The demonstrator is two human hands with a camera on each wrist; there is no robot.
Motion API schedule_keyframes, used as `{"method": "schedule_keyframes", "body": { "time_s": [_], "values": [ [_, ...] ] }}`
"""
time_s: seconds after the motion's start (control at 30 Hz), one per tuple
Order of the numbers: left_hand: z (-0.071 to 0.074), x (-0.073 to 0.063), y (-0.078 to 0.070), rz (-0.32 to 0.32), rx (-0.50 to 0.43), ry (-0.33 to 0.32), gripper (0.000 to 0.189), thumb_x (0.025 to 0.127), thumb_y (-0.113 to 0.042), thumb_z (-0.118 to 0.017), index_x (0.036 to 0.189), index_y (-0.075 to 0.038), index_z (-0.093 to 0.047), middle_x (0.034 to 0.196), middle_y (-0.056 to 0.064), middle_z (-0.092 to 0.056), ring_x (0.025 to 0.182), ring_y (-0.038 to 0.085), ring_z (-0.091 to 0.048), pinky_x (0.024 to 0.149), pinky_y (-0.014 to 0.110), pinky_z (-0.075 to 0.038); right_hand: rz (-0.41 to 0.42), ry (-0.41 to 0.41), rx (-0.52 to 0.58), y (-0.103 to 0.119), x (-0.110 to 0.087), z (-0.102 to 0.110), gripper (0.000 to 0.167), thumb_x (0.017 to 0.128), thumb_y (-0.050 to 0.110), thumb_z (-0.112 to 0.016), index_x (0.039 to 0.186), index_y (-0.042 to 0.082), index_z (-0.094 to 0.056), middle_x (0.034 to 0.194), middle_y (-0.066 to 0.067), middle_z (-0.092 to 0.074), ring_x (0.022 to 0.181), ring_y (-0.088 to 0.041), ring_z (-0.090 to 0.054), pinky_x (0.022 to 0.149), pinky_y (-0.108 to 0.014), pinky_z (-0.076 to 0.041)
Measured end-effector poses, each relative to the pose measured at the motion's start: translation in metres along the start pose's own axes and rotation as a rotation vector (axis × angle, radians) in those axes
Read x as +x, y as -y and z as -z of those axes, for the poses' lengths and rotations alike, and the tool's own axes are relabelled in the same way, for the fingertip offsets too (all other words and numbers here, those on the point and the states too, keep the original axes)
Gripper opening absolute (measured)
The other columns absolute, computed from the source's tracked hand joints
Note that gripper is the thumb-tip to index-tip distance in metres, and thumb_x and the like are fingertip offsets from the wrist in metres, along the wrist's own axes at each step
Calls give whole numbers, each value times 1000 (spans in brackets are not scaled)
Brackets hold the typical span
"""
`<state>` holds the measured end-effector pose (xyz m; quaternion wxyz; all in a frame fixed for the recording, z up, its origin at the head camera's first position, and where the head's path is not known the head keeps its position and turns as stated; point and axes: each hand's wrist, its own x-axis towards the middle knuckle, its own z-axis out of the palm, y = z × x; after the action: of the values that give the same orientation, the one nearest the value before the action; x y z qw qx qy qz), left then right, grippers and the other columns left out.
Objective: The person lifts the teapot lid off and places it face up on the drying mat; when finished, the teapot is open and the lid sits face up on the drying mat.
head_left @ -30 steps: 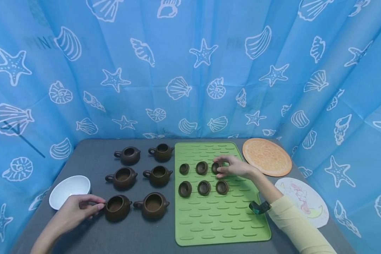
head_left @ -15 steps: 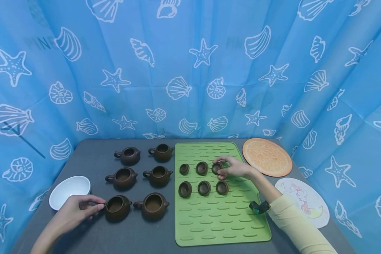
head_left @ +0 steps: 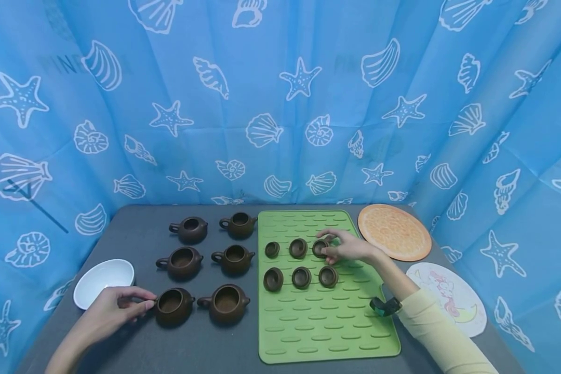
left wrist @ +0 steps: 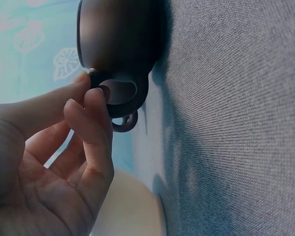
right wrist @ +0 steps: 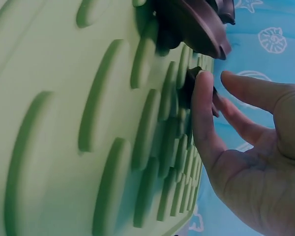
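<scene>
My left hand (head_left: 114, 311) pinches the handle of a lidless dark brown teapot (head_left: 174, 307) at the front left of the teapot group. In the left wrist view, thumb and fingertips meet on that looped handle (left wrist: 137, 98), and the teapot stands on the grey cloth. Over the green mat (head_left: 327, 332), my right hand (head_left: 348, 245) hovers around the back-right teapot lid (head_left: 319, 248), which lies hollow side up. The right wrist view shows its fingers spread, one fingertip beside the dark lid (right wrist: 190, 86); whether it touches cannot be told.
Several more teapots (head_left: 234, 259) stand in two columns left of the mat. Other lids (head_left: 301, 278) lie on the mat in two rows. A white bowl (head_left: 104, 280) sits far left, with an orange round mat (head_left: 392, 231) and a printed round mat (head_left: 449, 296) at right.
The fingers of my right hand have loosened and drawn slightly off the back-right lid, so more of it shows. My left hand keeps its grip on the teapot handle.
</scene>
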<state>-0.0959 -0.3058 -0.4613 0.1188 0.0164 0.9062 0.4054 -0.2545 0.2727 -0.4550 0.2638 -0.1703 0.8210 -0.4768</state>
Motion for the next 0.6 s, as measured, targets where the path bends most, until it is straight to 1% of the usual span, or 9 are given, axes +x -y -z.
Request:
{"method": "schedule_keyframes", "body": {
  "time_s": [0.17,0.3,0.4,0.53,0.6],
  "values": [
    [1,0,0,-29,6,12,22,101,-19,-78,118,-4,-80,97,7,-79,67,9,-67,58,27,-57,2,-43,3,4,-6,4,55,109,6,-62,158,-7,-42,139,-35,-49,89,-28,-77,87,-49,-69],
    [3,0,0,-86,13,29,22,101,-18,-78,117,-3,-79,94,7,-79,66,7,-67,57,28,-57,13,-108,-31,7,-15,7,56,108,8,-64,158,-6,-43,144,-38,-47,90,-36,-79,88,-54,-68],
    [5,0,-1,-128,27,31,21,101,-17,-78,115,-3,-79,92,7,-78,65,7,-68,56,28,-57,30,-146,-47,8,-23,9,55,108,7,-64,157,-7,-44,148,-41,-44,91,-41,-79,90,-56,-68],
    [9,0,-3,-150,36,29,21,101,-18,-77,114,-2,-79,90,7,-78,65,9,-68,56,28,-57,50,-174,-53,12,-35,13,54,108,6,-63,157,-7,-43,151,-44,-40,94,-44,-78,91,-55,-67],
    [13,0,-6,-163,43,29,21,101,-18,-77,114,-1,-80,90,7,-78,65,10,-69,56,28,-57,62,-188,-69,15,-42,15,55,109,6,-62,157,-8,-41,153,-45,-38,94,-44,-77,90,-53,-68]
  ]
}}
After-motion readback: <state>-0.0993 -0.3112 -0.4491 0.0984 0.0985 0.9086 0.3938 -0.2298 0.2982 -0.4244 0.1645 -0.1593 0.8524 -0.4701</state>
